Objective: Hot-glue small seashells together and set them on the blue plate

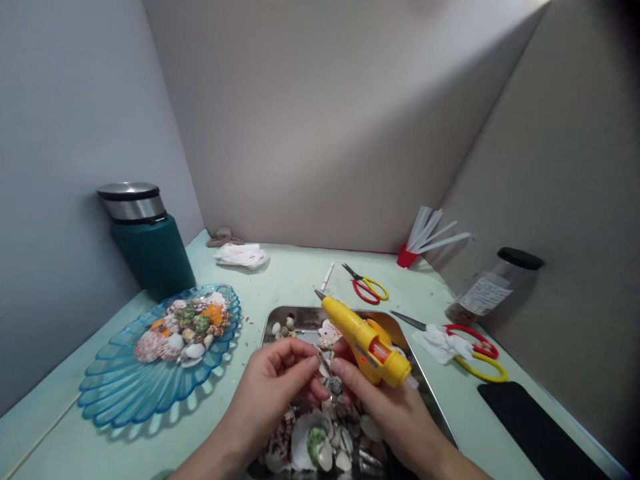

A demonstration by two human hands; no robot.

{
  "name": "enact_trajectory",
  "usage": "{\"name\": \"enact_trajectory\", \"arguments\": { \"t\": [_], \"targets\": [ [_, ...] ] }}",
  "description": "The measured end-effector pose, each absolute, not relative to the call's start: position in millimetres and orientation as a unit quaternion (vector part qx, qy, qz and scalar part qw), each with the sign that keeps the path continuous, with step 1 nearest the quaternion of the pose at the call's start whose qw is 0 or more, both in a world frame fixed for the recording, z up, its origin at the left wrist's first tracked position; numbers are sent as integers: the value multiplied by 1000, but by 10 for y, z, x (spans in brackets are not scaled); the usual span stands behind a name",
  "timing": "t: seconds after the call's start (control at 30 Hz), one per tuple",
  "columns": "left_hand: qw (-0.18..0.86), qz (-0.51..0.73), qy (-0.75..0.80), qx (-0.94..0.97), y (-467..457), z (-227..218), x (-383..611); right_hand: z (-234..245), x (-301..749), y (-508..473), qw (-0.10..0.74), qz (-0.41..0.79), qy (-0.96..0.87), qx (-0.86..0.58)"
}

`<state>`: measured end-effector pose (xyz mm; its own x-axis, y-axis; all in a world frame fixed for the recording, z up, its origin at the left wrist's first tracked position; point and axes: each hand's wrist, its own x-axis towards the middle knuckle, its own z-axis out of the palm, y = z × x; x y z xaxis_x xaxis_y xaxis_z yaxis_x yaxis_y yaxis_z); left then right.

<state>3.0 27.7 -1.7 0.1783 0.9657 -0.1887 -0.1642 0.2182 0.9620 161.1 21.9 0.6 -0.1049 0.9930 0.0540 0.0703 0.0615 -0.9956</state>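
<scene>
My left hand (pixel 283 370) is closed in a pinch on a small dark slim piece (pixel 326 365), too small to name, over a metal tray (pixel 417 347). Just beside it, my right hand (pixel 383 407) has its thumb and fingertips by the same piece. A yellow hot glue gun (pixel 355 327) is held in my right hand, its handle mostly hidden by the fingers and its nozzle pointing up and left. A red light shows on its side. Several shells (pixel 303 440) lie in the tray below my hands, some of them hidden.
Left stand a blue scalloped plate (pixel 125 400) of shells and a green flask (pixel 150 257). Behind the tray lie small scissors (pixel 367 287) and tissue (pixel 241 255). Right are a red cup (pixel 407 257) of glue sticks, larger scissors (pixel 483 363), a jar (pixel 490 290) and a black flat object (pixel 535 427).
</scene>
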Motion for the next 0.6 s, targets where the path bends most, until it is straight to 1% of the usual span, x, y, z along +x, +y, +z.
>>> {"name": "enact_trajectory", "arguments": {
  "t": [0.1,0.2,0.4,0.6],
  "targets": [
    [641,455,442,432,281,-18,16,31,1593,231,481,546,-500,-469],
    [656,461,415,430,279,-28,1,24,1586,246,489,569,-477,-457],
    [707,431,360,430,266,-46,-13,9,1604,267,472,596,-469,-450],
    [718,427,351,423,278,-42,-7,-4,1616,279,479,591,-470,-447]
  ]
}}
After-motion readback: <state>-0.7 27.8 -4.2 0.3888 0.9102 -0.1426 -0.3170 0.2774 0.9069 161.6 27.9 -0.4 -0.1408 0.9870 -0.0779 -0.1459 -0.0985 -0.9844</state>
